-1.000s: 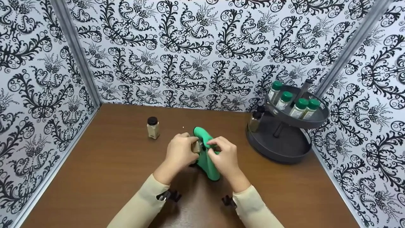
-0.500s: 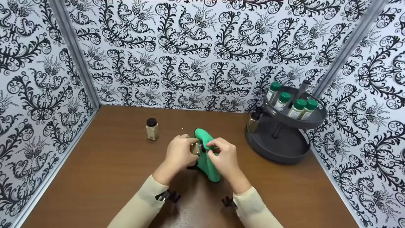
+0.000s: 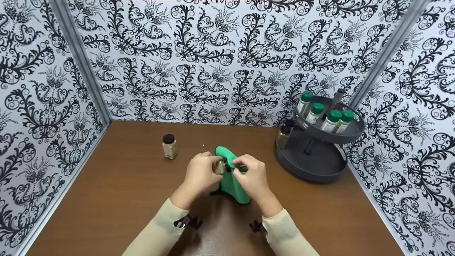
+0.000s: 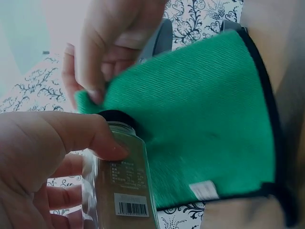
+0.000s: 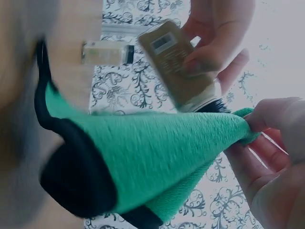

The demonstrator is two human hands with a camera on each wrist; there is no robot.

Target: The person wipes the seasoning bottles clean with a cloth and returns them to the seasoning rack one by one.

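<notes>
Jar [image 4: 121,179] (barcode [image 4: 131,206]: wrist views only) is held by left fingers [image 4: 90,132], cloth [image 5: 152,145] by right fingers [image 5: 276,113].

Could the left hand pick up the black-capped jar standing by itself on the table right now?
Probably not yet: the left hand already grips another jar and would likely need to free itself first. The way looks open, though, with nothing visible between the hand and the standing jar.

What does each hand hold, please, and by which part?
The left hand holds a jar by its body; the right hand pinches a green cloth by a gathered part.
</notes>
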